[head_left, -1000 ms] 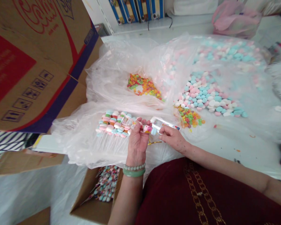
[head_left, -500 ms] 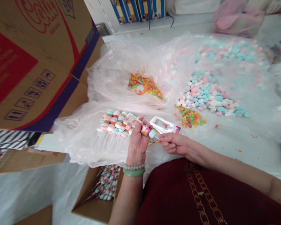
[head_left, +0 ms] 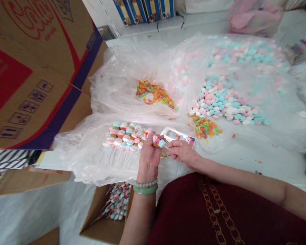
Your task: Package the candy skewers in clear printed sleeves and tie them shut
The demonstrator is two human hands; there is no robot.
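Note:
My left hand [head_left: 150, 156], with a bead bracelet and green bangle at its wrist, is closed around a marshmallow candy stick [head_left: 162, 143] in a printed clear wrapper. The fingers of my right hand [head_left: 180, 151] pinch the white stick at its lower end; a thin gold strip shows beside them. Left of my hands, rows of marshmallow candy sticks [head_left: 122, 136] lie on plastic sheeting, their white sticks pointing toward me. Behind my right hand lie flat printed wrappers [head_left: 177, 133]. A gold twist tie [head_left: 165, 157] rests below the held candy.
Blue, pink and white marshmallows [head_left: 226, 105] lie loose at right, near ring gummies [head_left: 206, 127]. More ring gummies [head_left: 155, 93] lie further back on plastic sheeting [head_left: 117, 78]. A big carton [head_left: 48, 68] stands at left. Below the table edge, an open box [head_left: 102, 229] holds finished candy sticks.
My right hand has shifted slightly, its fingers closer around the stick at the wrapper's lower end. My left hand keeps its hold. The whole view has moved a little.

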